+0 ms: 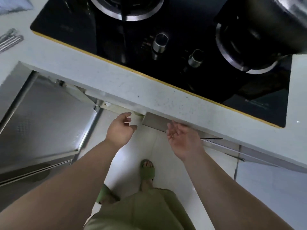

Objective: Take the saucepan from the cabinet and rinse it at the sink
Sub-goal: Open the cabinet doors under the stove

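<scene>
My left hand (120, 130) reaches toward the gap under the white countertop (129, 87), fingers loosely apart and holding nothing. My right hand (181, 141) hovers palm-up just below the counter's front edge, beside the top of a grey cabinet door (155, 122), fingers spread and empty. A steel cabinet door (44, 120) at the left stands swung open. No saucepan and no sink are in view; the cabinet's inside is hidden under the counter.
A black glass gas hob (182, 52) with two burners and two knobs lies in the counter. A dark pot (259, 22) sits on the right burner. Metal utensils (10, 39) lie at the far left. Below are the white tiled floor (126, 163) and my feet in green slippers.
</scene>
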